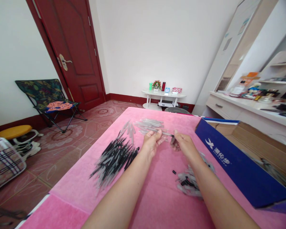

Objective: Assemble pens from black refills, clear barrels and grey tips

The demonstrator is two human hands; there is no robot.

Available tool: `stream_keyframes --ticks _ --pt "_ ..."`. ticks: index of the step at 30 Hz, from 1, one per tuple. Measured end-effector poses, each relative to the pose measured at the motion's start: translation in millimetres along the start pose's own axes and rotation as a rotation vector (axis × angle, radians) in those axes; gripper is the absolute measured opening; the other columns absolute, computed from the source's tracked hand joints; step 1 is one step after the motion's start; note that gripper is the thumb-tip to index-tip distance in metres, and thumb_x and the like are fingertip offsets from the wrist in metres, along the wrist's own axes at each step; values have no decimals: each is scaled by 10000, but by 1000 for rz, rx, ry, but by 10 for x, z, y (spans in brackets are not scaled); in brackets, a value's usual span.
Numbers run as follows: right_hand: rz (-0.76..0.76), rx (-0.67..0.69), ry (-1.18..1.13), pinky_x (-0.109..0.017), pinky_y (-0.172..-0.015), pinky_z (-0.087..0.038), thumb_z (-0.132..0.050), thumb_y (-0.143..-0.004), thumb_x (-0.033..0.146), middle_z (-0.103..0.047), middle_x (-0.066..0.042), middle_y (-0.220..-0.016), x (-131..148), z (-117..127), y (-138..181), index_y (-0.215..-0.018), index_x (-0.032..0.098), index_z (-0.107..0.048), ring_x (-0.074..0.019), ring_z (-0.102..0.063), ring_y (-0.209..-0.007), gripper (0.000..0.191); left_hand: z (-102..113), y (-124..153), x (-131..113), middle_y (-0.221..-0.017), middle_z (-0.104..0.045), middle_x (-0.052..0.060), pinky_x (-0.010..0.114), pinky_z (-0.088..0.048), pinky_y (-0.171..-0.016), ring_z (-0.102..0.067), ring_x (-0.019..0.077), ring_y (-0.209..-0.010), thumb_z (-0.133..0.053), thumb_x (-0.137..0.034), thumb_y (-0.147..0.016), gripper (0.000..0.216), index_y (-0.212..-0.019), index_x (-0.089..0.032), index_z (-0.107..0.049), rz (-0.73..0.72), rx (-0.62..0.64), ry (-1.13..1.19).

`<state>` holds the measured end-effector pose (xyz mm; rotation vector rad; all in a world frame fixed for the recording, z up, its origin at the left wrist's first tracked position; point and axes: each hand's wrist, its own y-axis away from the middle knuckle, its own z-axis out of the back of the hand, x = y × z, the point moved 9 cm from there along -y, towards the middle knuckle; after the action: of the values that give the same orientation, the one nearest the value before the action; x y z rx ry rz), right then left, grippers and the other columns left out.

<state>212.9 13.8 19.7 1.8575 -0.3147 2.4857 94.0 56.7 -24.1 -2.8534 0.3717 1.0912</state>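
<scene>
Both hands [153, 140] [182, 141] pinching a pen [168, 134], blue box [245, 178] — Chinese lettering [222, 155]

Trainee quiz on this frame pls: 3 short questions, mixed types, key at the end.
1. Multiple choice: what do the left hand and right hand hold between them?
A) a folded cloth
B) a slim tube
C) a box lid

2. True or false: the pile of black and grey sticks lies to the left of both hands.

3. Fill in: the outside of the open box on the right is mainly ____.

Key: 1 B; 2 true; 3 blue.
</scene>
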Motion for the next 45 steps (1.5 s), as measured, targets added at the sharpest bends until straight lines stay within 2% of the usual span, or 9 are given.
stream_keyframes --ticks 4,9,13,17,22,31,34,39,45 --pt "29 -5 -1 -191 -396 -392 -556 -667 525 -579 -7 -554 12 22 -13 -664 163 -525 -92 -499 -419 363 51 -14 0 -777 -654 39 256 -507 -693 -613 100 -625 -664 -120 -654 118 -708 -119 -560 -4 -35 13" --pt "-16 -11 -6 -188 -378 -368 -438 -740 546 -544 -12 -495 -45 30 -19 -589 150 -513 -79 -468 -376 430 53 -35 22 -761 -650 38 244 -512 -679 -618 108 -645 -662 -129 -659 117 -719 -118 -562 -1 -15 16" --pt "38 -16 -18 -177 -389 -371 -591 -649 474 -562 5 -527 15 51 -19 -656 159 -520 -78 -483 -406 323 63 -35 14 -779 -650 42 250 -516 -664 -618 111 -640 -672 -123 -646 135 -705 -120 -551 -7 -33 9" --pt "-15 -10 5 -184 -363 -353 -459 -723 543 -533 -6 -466 -33 52 -20 -568 152 -506 -77 -458 -362 423 38 -13 -1 -794 -652 50 249 -514 -680 -620 115 -665 -674 -126 -645 132 -721 -116 -567 -9 -19 -2" --pt "31 1 30 -189 -377 -373 -547 -661 522 -546 -2 -466 -5 23 -23 -591 158 -529 -90 -484 -381 371 47 -2 9 -818 -658 56 249 -514 -649 -621 114 -635 -663 -128 -654 117 -706 -119 -559 -8 -24 -18" --pt "55 12 71 -188 -380 -364 -506 -713 493 -552 -2 -468 1 -18 -9 -582 156 -524 -90 -489 -372 363 36 -13 28 -811 -660 57 225 -515 -624 -625 117 -640 -666 -133 -649 145 -732 -119 -548 -9 5 -13" --pt "-6 27 58 -197 -372 -361 -401 -762 533 -537 -16 -435 -31 -41 4 -522 153 -511 -93 -479 -347 463 39 -24 36 -799 -661 53 229 -516 -626 -624 118 -646 -663 -125 -649 152 -747 -124 -547 -13 12 -18" --pt "-38 24 -6 -187 -366 -342 -506 -693 539 -543 -6 -453 -69 -43 -11 -549 151 -511 -83 -468 -344 414 40 -19 34 -805 -660 49 235 -511 -624 -620 111 -620 -653 -124 -659 138 -739 -125 -540 -13 9 -26" --pt "-315 80 -221 -187 -373 -326 -304 -738 668 -529 -31 -439 -308 -31 26 -495 151 -472 -72 -437 -347 595 44 1 -13 -825 -657 52 213 -493 -598 -618 104 -628 -608 -114 -703 84 -736 -126 -532 1 -23 -46"
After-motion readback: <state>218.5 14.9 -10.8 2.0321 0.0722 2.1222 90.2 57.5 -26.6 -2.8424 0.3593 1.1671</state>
